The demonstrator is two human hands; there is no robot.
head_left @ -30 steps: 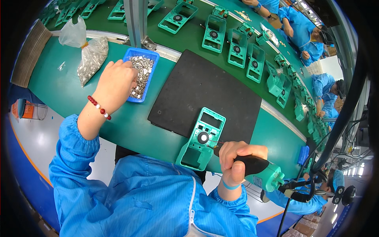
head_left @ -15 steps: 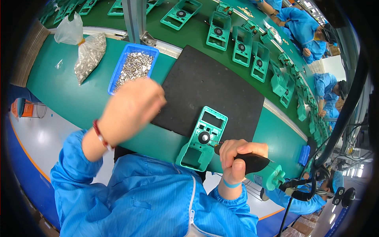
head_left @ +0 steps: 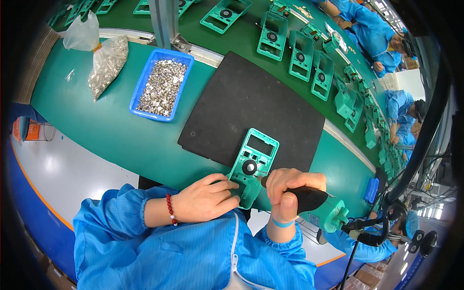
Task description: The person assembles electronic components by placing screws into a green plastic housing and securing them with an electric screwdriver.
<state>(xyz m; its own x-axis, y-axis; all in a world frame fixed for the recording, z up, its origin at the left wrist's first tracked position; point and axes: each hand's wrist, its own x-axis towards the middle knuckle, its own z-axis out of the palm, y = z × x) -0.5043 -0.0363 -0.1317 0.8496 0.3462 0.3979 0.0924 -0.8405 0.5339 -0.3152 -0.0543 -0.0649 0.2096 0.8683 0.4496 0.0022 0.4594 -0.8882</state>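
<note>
A teal plastic housing with a round black speaker lies tilted over the near edge of a black mat. My left hand grips its lower left edge, the fingers curled over the rim. In my right hand is a black-and-green electric screwdriver, held sideways. Its thin bit points left and reaches the housing just right of the speaker. Whether a screw sits at the tip is too small to tell.
Left of the mat stands a blue tray of small metal screws, beside a tied clear plastic bag of metal parts. Beyond a metal post, similar housings line the green belt. Co-workers in blue sit far right; a thick black cable arm rises nearby.
My left hand has come from near the screw tray, down and right, onto the housing's lower left edge. The screwdriver and my right hand have barely moved.
</note>
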